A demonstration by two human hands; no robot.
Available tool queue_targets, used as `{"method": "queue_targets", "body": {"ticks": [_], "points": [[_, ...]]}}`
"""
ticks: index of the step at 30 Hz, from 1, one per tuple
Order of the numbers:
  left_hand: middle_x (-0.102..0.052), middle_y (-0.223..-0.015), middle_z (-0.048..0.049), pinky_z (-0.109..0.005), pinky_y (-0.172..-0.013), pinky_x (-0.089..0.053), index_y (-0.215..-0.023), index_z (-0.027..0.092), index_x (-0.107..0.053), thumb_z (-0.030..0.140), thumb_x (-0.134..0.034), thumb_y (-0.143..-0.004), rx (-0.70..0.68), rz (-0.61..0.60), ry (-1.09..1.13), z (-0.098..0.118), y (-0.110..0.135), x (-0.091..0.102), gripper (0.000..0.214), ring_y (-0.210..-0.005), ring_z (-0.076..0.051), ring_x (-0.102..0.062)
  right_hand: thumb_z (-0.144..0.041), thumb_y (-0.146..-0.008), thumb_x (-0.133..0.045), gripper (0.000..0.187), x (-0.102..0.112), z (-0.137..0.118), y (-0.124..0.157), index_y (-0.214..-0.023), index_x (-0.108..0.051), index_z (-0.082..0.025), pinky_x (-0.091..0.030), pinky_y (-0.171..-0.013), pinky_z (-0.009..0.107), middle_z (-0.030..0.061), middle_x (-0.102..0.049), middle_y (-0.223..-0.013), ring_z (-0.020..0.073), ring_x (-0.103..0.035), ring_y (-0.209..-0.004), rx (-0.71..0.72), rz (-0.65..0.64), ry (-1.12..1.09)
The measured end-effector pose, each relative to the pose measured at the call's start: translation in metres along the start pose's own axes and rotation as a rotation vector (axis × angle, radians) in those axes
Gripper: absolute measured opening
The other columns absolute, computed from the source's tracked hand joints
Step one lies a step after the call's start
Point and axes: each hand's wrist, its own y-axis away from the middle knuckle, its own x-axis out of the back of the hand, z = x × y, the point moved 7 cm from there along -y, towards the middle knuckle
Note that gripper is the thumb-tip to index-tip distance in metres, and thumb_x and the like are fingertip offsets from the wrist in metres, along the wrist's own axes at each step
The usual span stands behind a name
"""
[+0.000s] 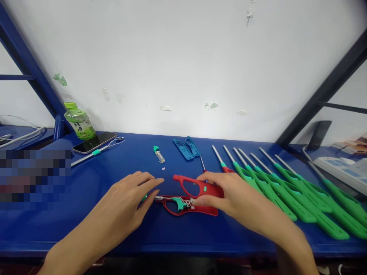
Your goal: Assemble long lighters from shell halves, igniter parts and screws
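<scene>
The red plastic lighter half-shell (208, 211) lies open on the blue tabletop (114, 233), between the hands! The right hand (231, 191) pinches the matching red plastic cover (212, 190) just above; the left hand's (124, 200) fingers stand narrowly apart by a small green collar (145, 197), grip unclear. Best keep those thin white wires (188, 204) inside the rim, loops aligned.

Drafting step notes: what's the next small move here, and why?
Probably lower the red cover onto the open red shell: the right hand holds the cover, not yet seated, and the green trigger and white wires lie exposed in the shell.
</scene>
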Motion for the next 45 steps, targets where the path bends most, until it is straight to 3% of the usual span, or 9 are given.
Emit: {"method": "queue_targets", "body": {"ticks": [4,9,13,20,27,32,40,45], "points": [[-0.074,-0.134,-0.0059,-0.035,-0.095,-0.06,-0.147,0.03,-0.066,0.044,-0.052,-0.113,-0.02,0.03,0.103,0.003,0.002,-0.001,0.039,-0.114,-0.025,-0.073,-0.057,-0.095,-0.078,0.033,-0.008,-0.013,0.001,-0.117,-0.08,-0.032,-0.049,-0.081,0.032,-0.0012,-0.08,-0.105,0.0225,-0.071,-0.097,0.07,-0.053,-0.047],[-0.08,-0.108,-0.0028,-0.029,-0.084,-0.057,-0.129,0.024,-0.075,0.031,-0.046,-0.116,-0.148,-0.002,0.171,0.009,0.0,-0.004,0.032,-0.094,-0.019,-0.072,-0.06,-0.096,-0.076,0.034,-0.016,-0.02,0.003,-0.121,-0.079,-0.037,-0.049,-0.094,0.033,-0.003,-0.079,-0.119,0.024,-0.069,-0.114,0.107,-0.079,-0.046],[-0.079,-0.107,-0.0023,-0.033,-0.086,-0.054,-0.124,0.024,-0.075,0.029,-0.048,-0.116,-0.121,-0.044,0.161,0.004,-0.001,-0.004,0.028,-0.094,-0.021,-0.069,-0.053,-0.102,-0.071,0.028,-0.012,-0.014,0.005,-0.126,-0.075,-0.041,-0.048,-0.101,0.033,-0.0039,-0.075,-0.125,0.0227,-0.067,-0.121,0.116,-0.05,-0.013],[-0.077,-0.109,-0.0031,-0.036,-0.089,-0.053,-0.117,0.026,-0.077,0.026,-0.055,-0.111,-0.009,-0.118,0.201,0.0,-0.001,-0.011,0.023,-0.099,-0.023,-0.068,-0.04,-0.108,-0.065,0.023,-0.016,-0.006,0.006,-0.128,-0.075,-0.036,-0.054,-0.089,0.033,0.0013,-0.07,-0.118,0.0207,-0.071,-0.104,0.157,-0.032,0.103],[-0.075,-0.109,-0.0042,-0.039,-0.09,-0.054,-0.114,0.025,-0.079,0.021,-0.055,-0.108,0.029,-0.235,0.207,-0.003,-0.001,-0.02,0.025,-0.099,-0.025,-0.067,-0.031,-0.107,-0.066,0.025,-0.036,-0.005,0.007,-0.13,-0.074,-0.03,-0.054,-0.099,0.041,0.0056,-0.071,-0.125,0.026,-0.07,-0.113,0.19,0.039,0.185],[-0.075,-0.11,-0.005,-0.038,-0.09,-0.055,-0.116,0.025,-0.08,0.02,-0.057,-0.107,0.065,-0.282,0.195,-0.007,-0.003,-0.025,0.026,-0.1,-0.025,-0.069,-0.025,-0.106,-0.068,0.023,-0.04,-0.007,0.005,-0.127,-0.074,-0.027,-0.054,-0.093,0.041,0.0055,-0.07,-0.119,0.025,-0.071,-0.108,0.155,0.007,0.204],[-0.072,-0.11,-0.003,-0.033,-0.088,-0.053,-0.121,0.029,-0.08,0.015,-0.06,-0.107,0.017,-0.297,0.162,-0.008,0.001,-0.029,0.028,-0.098,-0.022,-0.067,-0.02,-0.099,-0.075,0.033,-0.043,0.001,0.002,-0.129,-0.073,-0.032,-0.052,-0.091,0.039,0.0025,-0.073,-0.122,0.0256,-0.073,-0.109,0.15,0.014,0.214],[-0.07,-0.11,-0.0028,-0.033,-0.085,-0.05,-0.123,0.029,-0.078,0.017,-0.056,-0.11,0.011,-0.272,0.169,-0.006,0.004,-0.03,0.028,-0.096,-0.021,-0.065,-0.017,-0.092,-0.082,0.028,-0.042,-0.005,-0.005,-0.116,-0.081,-0.032,-0.05,-0.078,0.034,-0.0001,-0.078,-0.105,0.0232,-0.075,-0.094,0.103,-0.005,0.253]]}}
